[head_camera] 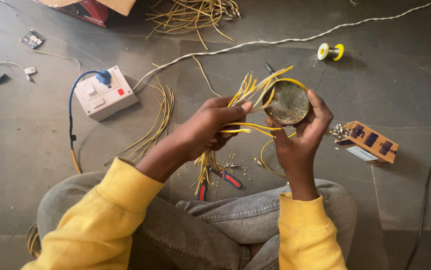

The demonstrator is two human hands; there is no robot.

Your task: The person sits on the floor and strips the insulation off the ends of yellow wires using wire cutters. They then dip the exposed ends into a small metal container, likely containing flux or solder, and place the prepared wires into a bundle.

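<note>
— Above the person's crossed legs, what are the two hands doing?

— The left hand (210,127) is closed around a bundle of yellow wires (248,92), thumb pressed on top; the wire ends fan up and to the right, and the rest hangs down below the fist. The right hand (303,132) cups a round tin (288,102), fingers curled about its rim, the open side facing up.

— Where is that tin against the wires?

— Just beside them, touching: some wire tips cross the tin's left edge, and one yellow wire curves round its rim.

— And taking the tin as the marker, what lies around?

— Below it, on the floor, red-handled pliers (228,178) lie partly under the hanging wires, with small metal bits scattered near. To its right, a small cardboard box (370,142) lies on its side with metal pieces at its mouth. Up and to the right, well apart, a little yellow spool (331,51). Far to the left, a white switch box (105,93) with a blue plug in it, and loose yellow wires (153,127) lie between that box and the left hand. Above the tin, a twisted white cord (285,41) runs across the floor, and more cut wires (195,15) are heaped at the top.
</note>
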